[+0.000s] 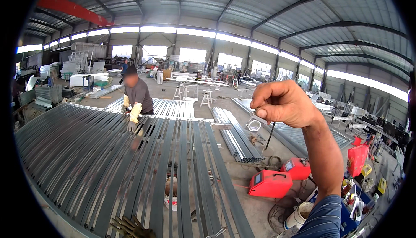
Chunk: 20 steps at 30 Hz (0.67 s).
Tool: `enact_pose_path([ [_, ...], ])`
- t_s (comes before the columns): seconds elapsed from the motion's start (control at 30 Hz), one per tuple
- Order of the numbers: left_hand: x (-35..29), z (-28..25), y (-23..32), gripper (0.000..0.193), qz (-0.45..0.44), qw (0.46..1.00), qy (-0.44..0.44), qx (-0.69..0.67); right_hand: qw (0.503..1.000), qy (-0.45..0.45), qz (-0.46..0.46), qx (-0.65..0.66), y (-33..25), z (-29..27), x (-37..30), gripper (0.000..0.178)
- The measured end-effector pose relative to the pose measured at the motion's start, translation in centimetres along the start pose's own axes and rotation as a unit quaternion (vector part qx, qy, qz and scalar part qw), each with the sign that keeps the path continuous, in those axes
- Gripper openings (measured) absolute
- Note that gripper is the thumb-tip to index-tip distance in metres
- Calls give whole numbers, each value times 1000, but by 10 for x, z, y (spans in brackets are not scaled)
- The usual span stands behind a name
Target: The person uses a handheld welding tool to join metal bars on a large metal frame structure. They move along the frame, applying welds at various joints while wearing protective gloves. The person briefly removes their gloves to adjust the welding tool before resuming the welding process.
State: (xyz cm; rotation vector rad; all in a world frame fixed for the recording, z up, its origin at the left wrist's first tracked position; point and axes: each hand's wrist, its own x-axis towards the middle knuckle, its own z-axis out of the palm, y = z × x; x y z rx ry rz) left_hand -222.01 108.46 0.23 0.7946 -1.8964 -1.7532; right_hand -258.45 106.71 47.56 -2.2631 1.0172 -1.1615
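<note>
My right hand (281, 103) is bare and raised at the right, thumb and forefinger pinched together. Just below the pinch hangs a small pale piece with a round ring (253, 126), seemingly held between those fingertips. A thin dark rod (270, 136) slants down from under the same hand; its upper end is hidden. At the lower edge, my left hand (132, 228) appears in a dark work glove, fingers apart over long grey metal slats (162, 177). Its wrist is cut off by the picture's edge.
Across the slatted panel a person (141, 91) in yellowish sleeves and gloves leans over it. Two red machine boxes (271, 183) stand on the floor at the right, near a white bucket (299, 215). Bundled metal profiles (236, 134) lie beyond, with sawhorses (206, 98) farther back.
</note>
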Motion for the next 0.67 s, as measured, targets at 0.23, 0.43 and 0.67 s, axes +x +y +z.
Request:
enact_pose_path([
  [0.23,7,-1,-24,55,25,999,-9,39,1000,15,-17,11,-3,-9,-7,21],
  [0.43,5,-2,-31,53,15,997,-4,75,997,45,-44,41,2,-9,-8,21],
  [0.67,1,-2,3,52,4,999,-26,36,994,79,-42,70,3,-12,-15,19],
])
